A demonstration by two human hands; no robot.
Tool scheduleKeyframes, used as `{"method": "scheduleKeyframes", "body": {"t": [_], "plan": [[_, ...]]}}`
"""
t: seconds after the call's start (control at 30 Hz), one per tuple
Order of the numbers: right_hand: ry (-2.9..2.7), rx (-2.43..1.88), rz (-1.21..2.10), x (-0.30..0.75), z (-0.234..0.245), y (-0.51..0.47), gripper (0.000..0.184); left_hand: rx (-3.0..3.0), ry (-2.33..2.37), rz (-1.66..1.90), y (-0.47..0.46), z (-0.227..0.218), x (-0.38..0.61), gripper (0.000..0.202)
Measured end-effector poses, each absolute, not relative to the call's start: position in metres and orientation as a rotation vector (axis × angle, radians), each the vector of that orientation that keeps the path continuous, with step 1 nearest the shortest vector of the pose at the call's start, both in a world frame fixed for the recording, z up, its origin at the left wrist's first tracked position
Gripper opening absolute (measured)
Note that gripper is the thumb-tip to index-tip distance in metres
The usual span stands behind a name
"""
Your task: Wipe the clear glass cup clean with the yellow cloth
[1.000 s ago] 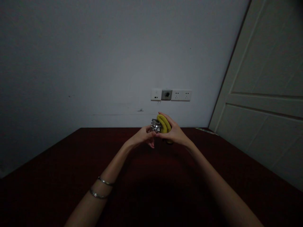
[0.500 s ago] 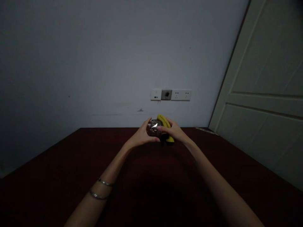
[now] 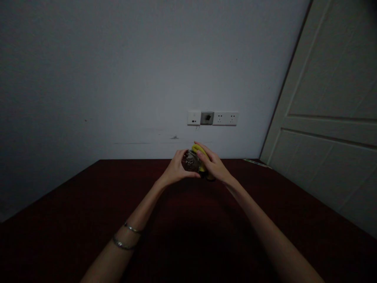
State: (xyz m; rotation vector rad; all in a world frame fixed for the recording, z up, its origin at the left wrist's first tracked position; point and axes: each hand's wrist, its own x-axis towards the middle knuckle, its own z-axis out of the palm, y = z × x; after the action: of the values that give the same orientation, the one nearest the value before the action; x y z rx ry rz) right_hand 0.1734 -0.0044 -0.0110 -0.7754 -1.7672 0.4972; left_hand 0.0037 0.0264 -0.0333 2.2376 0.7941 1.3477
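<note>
My left hand (image 3: 176, 168) is curved around a clear, shiny glass-like container (image 3: 191, 162), thumb below and fingers over the top. Whether it is a cup or a jar is too dark to tell. A yellow cloth (image 3: 202, 151) with black parts is bunched in my right hand (image 3: 214, 163). That hand presses the cloth to the right side of the container, and its fingers hide much of the cloth. Both hands hold these things just above the dark red tabletop (image 3: 188, 208), near its far edge.
A pale wall (image 3: 147, 78) rises behind the table. On it sits a row of switch plates and sockets (image 3: 225, 118). A panelled door (image 3: 330, 118) stands at the right. A thin strip (image 3: 257, 162) lies at the table's far right edge.
My right hand has shifted slightly left and turned, now covering more of the cloth. The container has tilted, and the bright reflection on it is gone. My left hand keeps its hold.
</note>
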Motion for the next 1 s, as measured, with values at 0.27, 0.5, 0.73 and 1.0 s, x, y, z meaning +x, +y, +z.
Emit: {"method": "scheduleKeyframes", "body": {"t": [0.27, 0.5, 0.73, 1.0], "plan": [[-1.705, -0.627, 0.356, 0.169, -0.014, -0.006, 0.033, 2.196, 0.593, 1.241, 0.017, -0.027, 0.007, 0.092], [-1.456, -0.698, 0.627, 0.166, -0.017, 0.004, 0.034, 2.257, 0.582, 1.212, 0.013, -0.026, 0.01, 0.094], [-1.809, -0.561, 0.116, 0.162, -0.012, -0.022, 0.026, 2.084, 0.603, 1.252, 0.016, -0.029, 0.011, 0.075], [-1.586, -0.678, 0.267, 0.158, -0.007, -0.017, 0.021, 2.185, 0.659, 1.237, 0.01, -0.022, 0.009, 0.077]]}}
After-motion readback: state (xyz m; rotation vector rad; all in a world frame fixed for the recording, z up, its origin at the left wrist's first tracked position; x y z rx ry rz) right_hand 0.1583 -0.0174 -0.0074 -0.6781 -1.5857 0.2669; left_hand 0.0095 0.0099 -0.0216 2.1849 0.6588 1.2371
